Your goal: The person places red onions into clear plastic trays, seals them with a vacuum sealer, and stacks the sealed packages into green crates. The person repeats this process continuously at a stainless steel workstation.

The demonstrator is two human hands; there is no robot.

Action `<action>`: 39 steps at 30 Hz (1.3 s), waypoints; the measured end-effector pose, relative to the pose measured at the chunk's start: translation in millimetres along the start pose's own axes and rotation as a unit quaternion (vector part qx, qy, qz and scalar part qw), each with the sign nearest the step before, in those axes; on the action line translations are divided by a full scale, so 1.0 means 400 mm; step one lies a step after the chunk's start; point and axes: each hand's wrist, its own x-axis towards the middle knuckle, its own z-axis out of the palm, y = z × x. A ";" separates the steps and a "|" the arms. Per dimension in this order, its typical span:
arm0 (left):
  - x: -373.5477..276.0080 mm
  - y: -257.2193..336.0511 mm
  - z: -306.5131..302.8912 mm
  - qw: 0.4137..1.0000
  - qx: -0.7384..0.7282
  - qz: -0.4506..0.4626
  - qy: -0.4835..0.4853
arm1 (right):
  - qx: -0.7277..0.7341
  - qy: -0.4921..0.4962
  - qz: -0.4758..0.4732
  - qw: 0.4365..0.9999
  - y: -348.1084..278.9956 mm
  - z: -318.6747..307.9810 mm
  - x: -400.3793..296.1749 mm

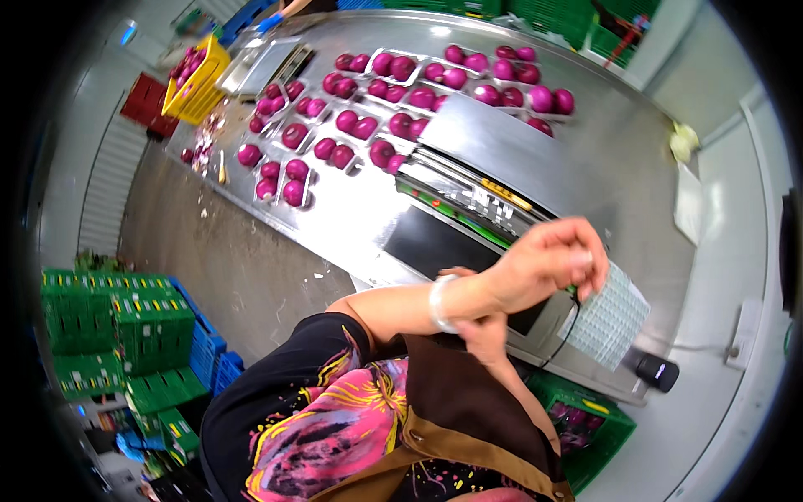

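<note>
My left hand (555,260) is raised over the near right side of the steel table (633,163), blurred, its fingers curled; whether anything is in it does not show. My right hand (486,332) is wrapped round my left wrist by a pale bracelet (442,304), fingertips showing beyond it. Just beyond is a tray wrapping machine (470,188) with a flat steel plate (495,138) and a black panel (439,238). Peeled red onions (342,155) sit in clear plastic trays across the table. A sheet with a grid pattern (608,320) lies partly behind my left hand.
A black cylinder (657,372) and a cable are at the near right, above a green crate (596,439). A scale (266,66), a yellow basket (210,81) of onions and a knife (222,166) among peelings are at left. Another person's gloved hand (271,23) is at the far edge.
</note>
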 end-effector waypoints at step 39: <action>-0.656 0.610 -0.477 0.775 0.168 0.137 0.594 | -0.433 -0.083 0.017 0.898 0.038 0.026 0.446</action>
